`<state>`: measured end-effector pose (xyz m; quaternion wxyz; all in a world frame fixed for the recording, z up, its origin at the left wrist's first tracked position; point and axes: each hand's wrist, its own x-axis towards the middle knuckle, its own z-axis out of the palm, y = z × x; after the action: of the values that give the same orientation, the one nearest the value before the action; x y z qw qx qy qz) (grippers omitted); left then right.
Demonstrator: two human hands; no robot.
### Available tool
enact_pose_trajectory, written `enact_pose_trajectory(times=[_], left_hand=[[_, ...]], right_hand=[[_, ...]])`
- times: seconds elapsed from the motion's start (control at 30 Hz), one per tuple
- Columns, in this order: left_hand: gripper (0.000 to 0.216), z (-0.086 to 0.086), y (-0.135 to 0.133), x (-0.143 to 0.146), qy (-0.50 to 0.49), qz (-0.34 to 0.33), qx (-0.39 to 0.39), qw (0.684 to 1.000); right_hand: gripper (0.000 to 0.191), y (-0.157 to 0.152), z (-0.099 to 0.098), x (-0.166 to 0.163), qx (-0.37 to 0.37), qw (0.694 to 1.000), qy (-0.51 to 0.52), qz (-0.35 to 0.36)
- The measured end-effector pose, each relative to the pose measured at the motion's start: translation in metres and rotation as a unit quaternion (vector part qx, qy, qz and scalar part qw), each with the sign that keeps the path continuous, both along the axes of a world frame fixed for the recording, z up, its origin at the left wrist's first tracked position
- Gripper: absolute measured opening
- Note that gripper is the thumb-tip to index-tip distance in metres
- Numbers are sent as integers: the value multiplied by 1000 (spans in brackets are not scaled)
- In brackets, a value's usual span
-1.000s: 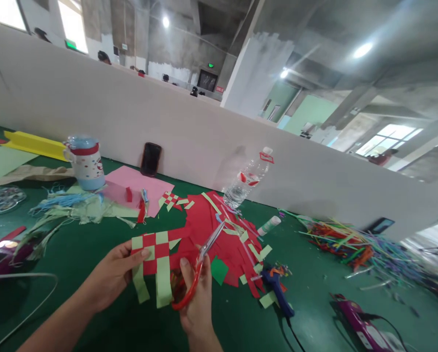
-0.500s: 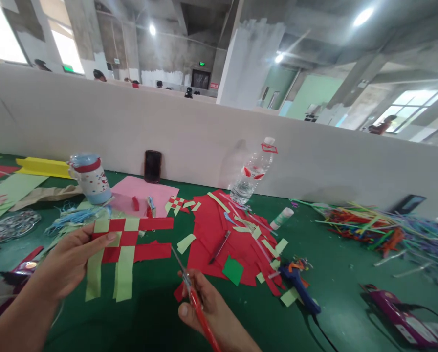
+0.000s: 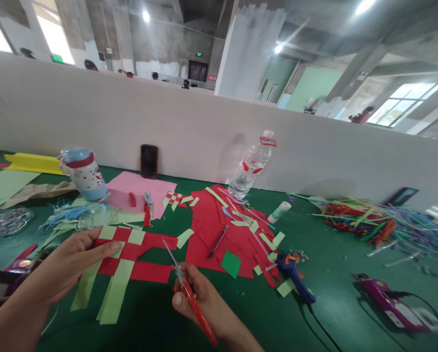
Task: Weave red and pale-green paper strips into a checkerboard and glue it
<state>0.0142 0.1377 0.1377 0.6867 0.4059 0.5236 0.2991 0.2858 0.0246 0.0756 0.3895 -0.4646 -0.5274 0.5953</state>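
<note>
My left hand (image 3: 81, 261) pinches a woven paper checkerboard (image 3: 125, 249) of red and pale green strips by its left side. Its loose green ends hang down, and its red ends stretch to the right. In my right hand (image 3: 200, 293) is a pair of red-handled scissors (image 3: 189, 296), blades pointing up and left. The blade tips lie near the upper red strip, and I cannot tell whether they touch it. Behind the woven piece, a smaller checkered paper (image 3: 174, 197) lies at the edge of a pink sheet (image 3: 131, 188).
Red paper sheets (image 3: 200, 244) with a pen (image 3: 218, 241) and scraps cover the table's middle. Beyond stand a water bottle (image 3: 251, 166), a blue-and-white cup (image 3: 83, 173) and a phone (image 3: 149, 161). A glue gun (image 3: 297, 281), glue stick (image 3: 279, 211) and colourful strips (image 3: 361, 220) lie to the right.
The woven paper has tilted and dropped slightly, its green ends swinging left. The scissors have moved up and left, from the strip ends to the upper red strip. The view has shifted a little.
</note>
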Motion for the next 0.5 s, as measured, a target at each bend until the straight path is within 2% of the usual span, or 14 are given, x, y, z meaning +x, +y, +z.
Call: enact_pose_trajectory(times=[0.3, 0.5], left_hand=[[43, -1, 2, -1, 6, -9, 10, 1000], [43, -2, 4, -3, -6, 7, 2, 1000]], right_hand=[[63, 2, -6, -4, 11, 1000, 3, -9], [72, 1, 0, -4, -12, 1000, 13, -2]])
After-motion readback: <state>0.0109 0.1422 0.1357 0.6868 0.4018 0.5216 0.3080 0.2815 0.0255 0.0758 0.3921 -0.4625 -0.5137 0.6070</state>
